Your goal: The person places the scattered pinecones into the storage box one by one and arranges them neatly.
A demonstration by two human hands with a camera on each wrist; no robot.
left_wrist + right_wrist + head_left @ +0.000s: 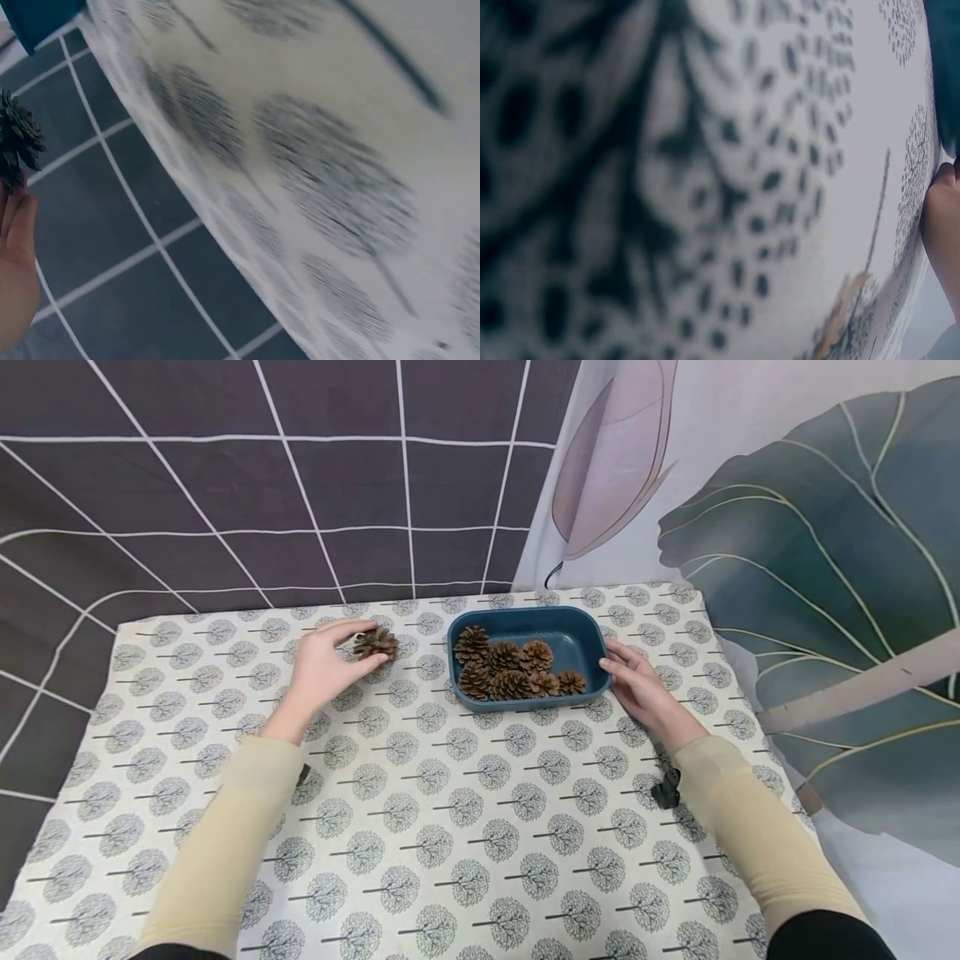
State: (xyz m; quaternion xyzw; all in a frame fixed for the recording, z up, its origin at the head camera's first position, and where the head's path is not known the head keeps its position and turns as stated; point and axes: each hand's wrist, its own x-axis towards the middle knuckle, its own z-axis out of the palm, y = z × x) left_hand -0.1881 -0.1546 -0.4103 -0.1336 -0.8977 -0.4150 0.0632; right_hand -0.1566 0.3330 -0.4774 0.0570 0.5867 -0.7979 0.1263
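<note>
Between the thumb and fingers of my left hand (327, 663) is a brown pine cone (374, 644), pinched to the left of a blue tray. The same pine cone (18, 139) shows at the left edge of the left wrist view. My right hand (639, 683) holds the right end of the blue tray (577, 639), its thumb at the rim. Several pine cones (512, 684) lie inside, gathered toward the tray's left and near side. Only a sliver of the right hand (943, 217) appears in the right wrist view.
A white tablecloth (435, 793) with grey tree prints covers the table. Behind it hangs a dark cloth with a white grid (337, 485). At the right is a pale curtain with large leaf prints (810, 552). A black wrist device (666, 787) sits beneath the right forearm.
</note>
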